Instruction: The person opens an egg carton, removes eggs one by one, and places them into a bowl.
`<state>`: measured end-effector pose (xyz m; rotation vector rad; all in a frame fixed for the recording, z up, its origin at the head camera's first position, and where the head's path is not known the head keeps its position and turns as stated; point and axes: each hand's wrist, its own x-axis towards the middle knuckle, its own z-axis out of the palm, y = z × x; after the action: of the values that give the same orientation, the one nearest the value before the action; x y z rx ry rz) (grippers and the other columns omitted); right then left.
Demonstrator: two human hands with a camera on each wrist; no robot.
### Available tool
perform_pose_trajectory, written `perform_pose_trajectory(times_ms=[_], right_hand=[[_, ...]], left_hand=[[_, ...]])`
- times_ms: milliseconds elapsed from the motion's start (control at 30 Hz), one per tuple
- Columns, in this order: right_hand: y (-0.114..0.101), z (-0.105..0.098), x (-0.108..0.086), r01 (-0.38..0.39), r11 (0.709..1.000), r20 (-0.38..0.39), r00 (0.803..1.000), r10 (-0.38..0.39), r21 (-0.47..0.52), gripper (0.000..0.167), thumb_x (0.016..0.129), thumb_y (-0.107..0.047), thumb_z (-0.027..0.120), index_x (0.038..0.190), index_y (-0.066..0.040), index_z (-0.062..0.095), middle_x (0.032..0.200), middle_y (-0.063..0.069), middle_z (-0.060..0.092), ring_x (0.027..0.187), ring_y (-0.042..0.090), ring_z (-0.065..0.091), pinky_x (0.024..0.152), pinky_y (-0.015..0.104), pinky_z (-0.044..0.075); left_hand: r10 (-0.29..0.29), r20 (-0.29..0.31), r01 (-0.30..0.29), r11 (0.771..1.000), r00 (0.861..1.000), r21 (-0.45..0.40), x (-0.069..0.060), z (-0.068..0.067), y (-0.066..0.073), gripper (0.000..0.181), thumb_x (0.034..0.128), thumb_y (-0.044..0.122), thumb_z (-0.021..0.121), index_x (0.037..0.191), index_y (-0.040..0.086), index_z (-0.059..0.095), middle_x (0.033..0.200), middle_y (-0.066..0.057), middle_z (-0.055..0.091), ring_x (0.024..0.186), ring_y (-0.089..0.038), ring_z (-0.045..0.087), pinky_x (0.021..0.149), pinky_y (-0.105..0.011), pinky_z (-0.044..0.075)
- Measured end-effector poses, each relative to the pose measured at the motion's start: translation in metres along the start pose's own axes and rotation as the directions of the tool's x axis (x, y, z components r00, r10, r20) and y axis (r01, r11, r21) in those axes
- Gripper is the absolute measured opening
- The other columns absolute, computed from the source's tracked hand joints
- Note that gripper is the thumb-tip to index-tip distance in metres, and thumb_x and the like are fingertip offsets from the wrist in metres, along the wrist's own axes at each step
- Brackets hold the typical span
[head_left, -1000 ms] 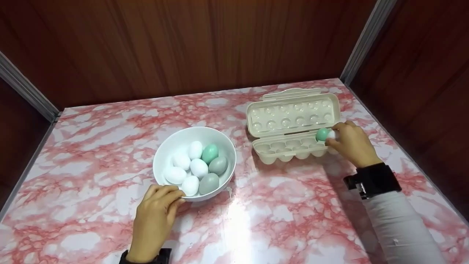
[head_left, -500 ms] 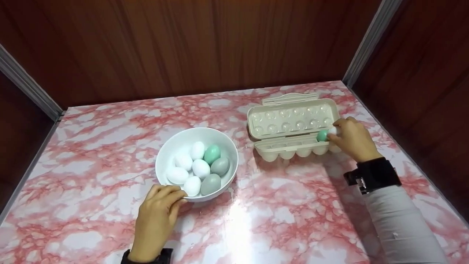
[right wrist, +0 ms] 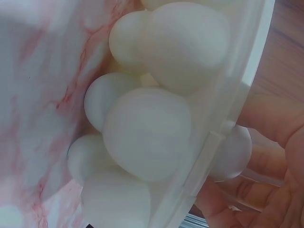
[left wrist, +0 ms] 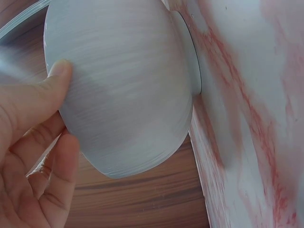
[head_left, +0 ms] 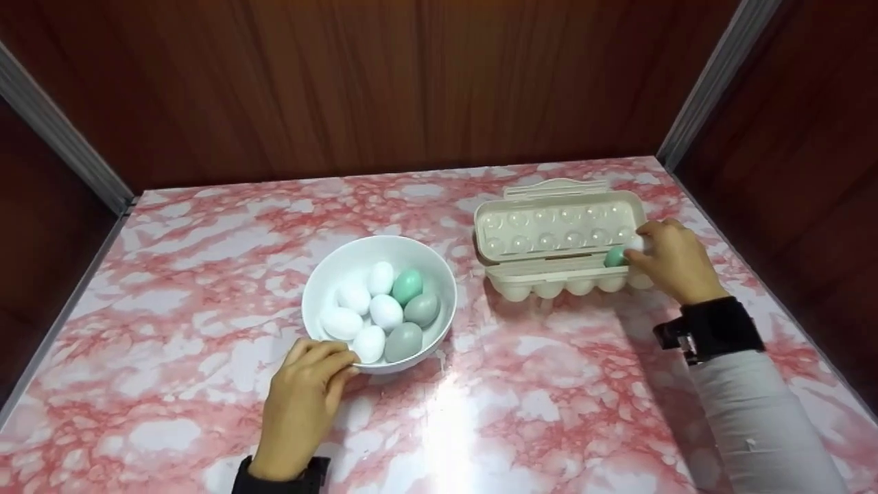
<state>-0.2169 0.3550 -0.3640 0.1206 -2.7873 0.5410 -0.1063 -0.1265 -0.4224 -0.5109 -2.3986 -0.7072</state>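
My left hand [head_left: 302, 398] pinches the near left rim of a white bowl [head_left: 439, 274], its thumb on the outer wall in the left wrist view. Inside the bowl lie several white eggs [head_left: 386, 313], a green egg [head_left: 409, 285] and two grey eggs [head_left: 403, 342]. At the right end of an open cream egg carton [head_left: 535, 278], my right hand [head_left: 675, 264] holds a white egg [head_left: 636, 244] between thumb and fingers. Beside it a second green egg [head_left: 616, 256] sits in the carton. From the right wrist, the held egg peeks out past the carton's edge.
The carton's dimpled lid [head_left: 559, 230] leans back behind its cups. Everything stands on a red-and-white marbled table [head_left: 535, 405]. Dark wooden panels [head_left: 384, 89] close off the back and both sides.
The carton's cup half has tipped, front edge up, so its cups are mostly hidden now. The right hand stays at its right end with the white egg. The head view has shifted slightly.
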Motion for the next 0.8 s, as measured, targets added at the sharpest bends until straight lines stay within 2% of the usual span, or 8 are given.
perform_pose_trajectory(times_ms=[200,333,567,800], right_hand=[[-0.002,-0.002,0.002,-0.011,1.0,0.005,1.0,0.011,0.015,0.039,0.086,-0.009,0.071,0.113,0.016,0.062,0.106,0.04,0.059,0.098,0.054,0.056,0.084,0.065,0.043],[-0.009,0.0,0.006,-0.006,1.0,0.018,1.0,0.006,0.029,0.039,0.087,-0.011,0.071,0.114,0.016,0.061,0.107,0.04,0.06,0.098,0.054,0.056,0.083,0.064,0.044],[-0.03,0.002,0.01,0.013,0.997,-0.016,1.0,-0.012,0.071,0.04,0.087,-0.013,0.071,0.115,0.015,0.061,0.105,0.037,0.06,0.091,0.047,0.057,0.078,0.06,0.046],[-0.065,0.004,0.018,0.045,0.985,-0.064,0.997,-0.035,0.164,0.039,0.086,-0.013,0.075,0.115,0.012,0.064,0.113,0.034,0.062,0.103,0.048,0.057,0.094,0.06,0.045]], left_hand=[[-0.022,0.027,0.023,1.0,0.999,-0.008,0.001,0.0,0.0,0.014,0.0758,0.007,0.083,0.089,0.009,0.078,0.096,-0.002,0.075,0.091,-0.017,0.062,0.078,-0.036,0.058],[-0.032,0.021,0.032,0.999,0.999,-0.007,-0.002,-0.001,0.0,0.014,0.0757,0.007,0.083,0.089,0.009,0.078,0.096,-0.002,0.075,0.09,-0.017,0.062,0.078,-0.036,0.058],[-0.035,0.009,0.035,0.999,0.999,-0.013,-0.004,-0.001,-0.001,0.014,0.0756,0.007,0.083,0.089,0.008,0.078,0.095,-0.003,0.075,0.09,-0.017,0.062,0.078,-0.036,0.059],[-0.04,0.024,0.04,0.999,0.999,-0.013,-0.002,-0.001,-0.001,0.016,0.0753,0.007,0.083,0.091,0.008,0.079,0.096,-0.003,0.075,0.091,-0.018,0.062,0.08,-0.036,0.059]])
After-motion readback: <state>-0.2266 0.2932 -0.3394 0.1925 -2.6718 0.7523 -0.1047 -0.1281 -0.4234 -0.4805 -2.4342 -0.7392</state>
